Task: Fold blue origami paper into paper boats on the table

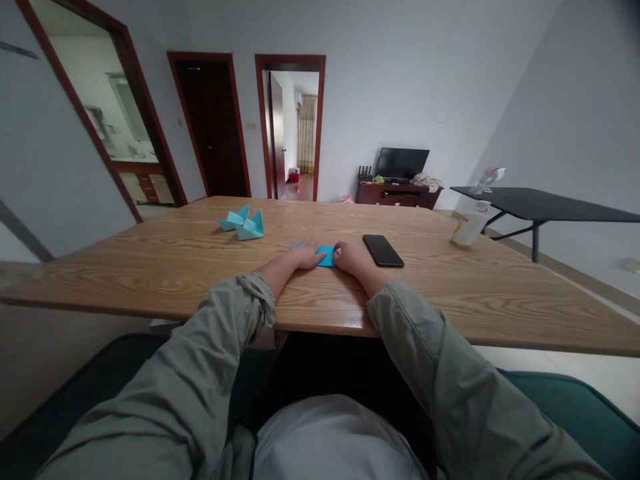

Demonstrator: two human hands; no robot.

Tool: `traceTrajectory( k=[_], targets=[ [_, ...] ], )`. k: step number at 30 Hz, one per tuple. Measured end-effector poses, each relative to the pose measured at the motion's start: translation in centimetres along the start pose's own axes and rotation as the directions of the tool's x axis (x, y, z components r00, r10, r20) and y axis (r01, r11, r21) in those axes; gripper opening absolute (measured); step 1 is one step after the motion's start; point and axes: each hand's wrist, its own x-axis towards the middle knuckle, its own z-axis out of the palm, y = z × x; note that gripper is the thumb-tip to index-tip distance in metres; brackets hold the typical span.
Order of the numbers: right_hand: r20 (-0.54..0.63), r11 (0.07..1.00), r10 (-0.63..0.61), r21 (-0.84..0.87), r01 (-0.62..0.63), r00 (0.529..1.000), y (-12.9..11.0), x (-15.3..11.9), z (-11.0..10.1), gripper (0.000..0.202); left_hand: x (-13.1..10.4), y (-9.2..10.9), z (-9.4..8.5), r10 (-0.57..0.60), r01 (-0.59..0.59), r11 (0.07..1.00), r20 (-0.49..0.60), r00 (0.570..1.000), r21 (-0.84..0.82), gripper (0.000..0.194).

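A small piece of folded blue paper (pixel 327 257) lies on the wooden table (pixel 200 280) between my hands. Over its left part my left hand (pixel 305 255) rests flat with its fingers spread, and a bit of blue shows past the fingertips. My right hand (pixel 348 257) has its fingers curled together at the paper's right edge, pinching it. Light blue folded paper shapes (pixel 249 227) stand on the table farther to the left. Just right of my right hand lies a black phone (pixel 383 251).
A whitish translucent cup (pixel 469 225) stands at the table's right side. Behind it is a black folding table (pixel 550 203). A TV (pixel 402 163) sits on a dark red cabinet (pixel 415 196) by the far wall. Green chairs (pixel 575 407) are at the near edge.
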Motion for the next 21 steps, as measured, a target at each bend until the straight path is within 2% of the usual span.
traceTrajectory(
  k=[4, 9, 15, 21],
  targets=[
    [-0.018, 1.000, -0.020, -0.022, 0.019, 1.000, 0.1, -0.1, 0.1, 0.037, 0.4, -1.3, -0.1, -0.073, 0.073, 0.997, -0.004, 0.997, 0.004, 0.082],
    [-0.009, 0.997, -0.077, -0.014, 0.076, 0.997, 0.4, -0.2, 0.2, 0.034, 0.3, -2.7, -0.3, -0.136, 0.136, 0.991, -0.016, 0.991, 0.004, 0.085],
    [-0.007, 0.994, -0.107, 0.032, 0.108, 0.994, 0.7, 0.0, 0.1, 0.032, 0.3, -3.0, -0.1, -0.145, 0.145, 0.989, -0.024, 0.989, 0.002, 0.085],
    [-0.011, 0.993, -0.097, 0.069, 0.097, 0.995, 0.9, 0.2, 0.3, 0.031, 0.5, -3.0, -0.3, -0.181, 0.179, 0.983, -0.081, 0.980, -0.025, 0.085]
  ],
)
